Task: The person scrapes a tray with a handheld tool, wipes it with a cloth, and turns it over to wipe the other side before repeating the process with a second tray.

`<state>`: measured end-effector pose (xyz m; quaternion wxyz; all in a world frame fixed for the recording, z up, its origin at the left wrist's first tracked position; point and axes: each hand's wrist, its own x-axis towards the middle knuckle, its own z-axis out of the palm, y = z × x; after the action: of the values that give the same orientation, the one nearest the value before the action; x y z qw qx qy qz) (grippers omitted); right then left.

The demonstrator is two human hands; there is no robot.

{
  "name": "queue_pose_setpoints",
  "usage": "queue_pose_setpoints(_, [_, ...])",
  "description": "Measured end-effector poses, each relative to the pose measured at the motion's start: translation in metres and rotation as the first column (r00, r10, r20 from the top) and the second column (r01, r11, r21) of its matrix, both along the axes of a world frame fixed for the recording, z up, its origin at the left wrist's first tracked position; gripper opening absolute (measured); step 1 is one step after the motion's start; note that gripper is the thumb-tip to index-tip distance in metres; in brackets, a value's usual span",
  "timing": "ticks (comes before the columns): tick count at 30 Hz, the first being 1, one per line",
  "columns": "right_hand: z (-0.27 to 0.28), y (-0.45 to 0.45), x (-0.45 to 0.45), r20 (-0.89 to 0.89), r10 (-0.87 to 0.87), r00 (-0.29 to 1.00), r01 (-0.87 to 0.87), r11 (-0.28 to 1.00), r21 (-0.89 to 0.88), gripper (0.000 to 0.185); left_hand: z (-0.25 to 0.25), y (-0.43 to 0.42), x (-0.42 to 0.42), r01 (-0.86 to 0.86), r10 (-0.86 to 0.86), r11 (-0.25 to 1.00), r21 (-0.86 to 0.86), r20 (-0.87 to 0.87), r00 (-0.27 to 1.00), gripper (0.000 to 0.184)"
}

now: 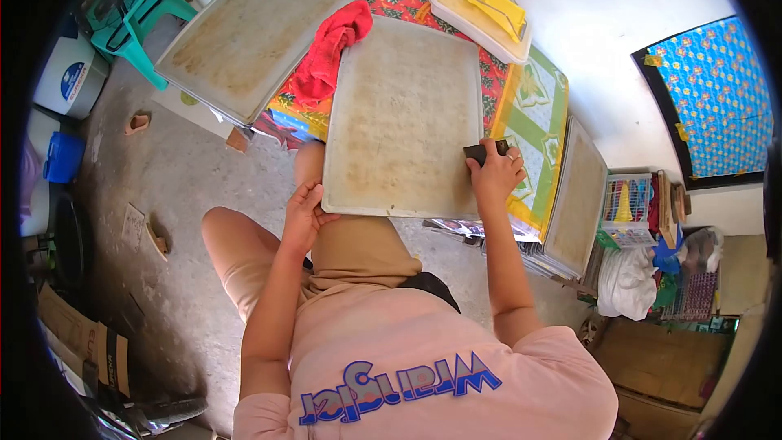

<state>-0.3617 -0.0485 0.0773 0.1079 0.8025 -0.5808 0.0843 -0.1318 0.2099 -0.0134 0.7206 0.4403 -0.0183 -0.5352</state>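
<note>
A flat, beige-grey rectangular sheet (407, 114) with brownish stains and rounded corners lies in front of me, its near edge jutting over my lap. My left hand (304, 213) pinches its near left corner, fingers partly under the edge. At the sheet's right edge, my right hand (498, 175) grips a small dark flat block (475, 152); most of the block is covered by the fingers. A crumpled red cloth (330, 53) rests against the sheet's upper left side.
A similar stained sheet (261, 33) lies at the left, and more stacked sheets (577, 195) stand at the right. A white tub (481, 20) holds a yellow tool (497, 8) on the patterned tablecloth (533, 98). A green chair (142, 16) stands at the far left.
</note>
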Motion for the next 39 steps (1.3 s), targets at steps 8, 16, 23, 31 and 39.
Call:
queue_pose_setpoints(8, [0.009, 0.016, 0.008, 0.075, 0.012, 0.997, -0.025, 0.984, 0.177, 0.051, -0.004, 0.000, -0.003, -0.022, 0.022, 1.000, 0.004, -0.007, 1.000, 0.033])
queue_pose_setpoints(16, [0.002, 0.010, -0.003, 0.108, -0.028, 0.994, 0.013, 0.991, 0.129, 0.052, 0.003, 0.000, -0.002, -0.043, 0.043, 0.999, 0.030, 0.000, 0.999, 0.033])
queue_pose_setpoints(23, [-0.005, 0.046, 0.013, 0.108, -0.010, 0.994, -0.007, 0.988, 0.151, 0.053, -0.001, 0.000, -0.002, -0.017, 0.017, 1.000, 0.018, -0.005, 1.000, 0.034])
queue_pose_setpoints(31, [-0.010, 0.050, 0.028, 0.271, 0.120, 0.955, -0.194, 0.944, 0.267, 0.052, 0.001, 0.000, -0.004, -0.008, 0.008, 1.000, -0.016, -0.029, 1.000, 0.034])
queue_pose_setpoints(39, [0.000, 0.048, 0.070, 0.458, 0.162, 0.874, -0.279, 0.939, 0.201, 0.048, 0.001, 0.006, 0.000, 0.012, -0.014, 0.999, 0.038, 0.054, 0.998, 0.033])
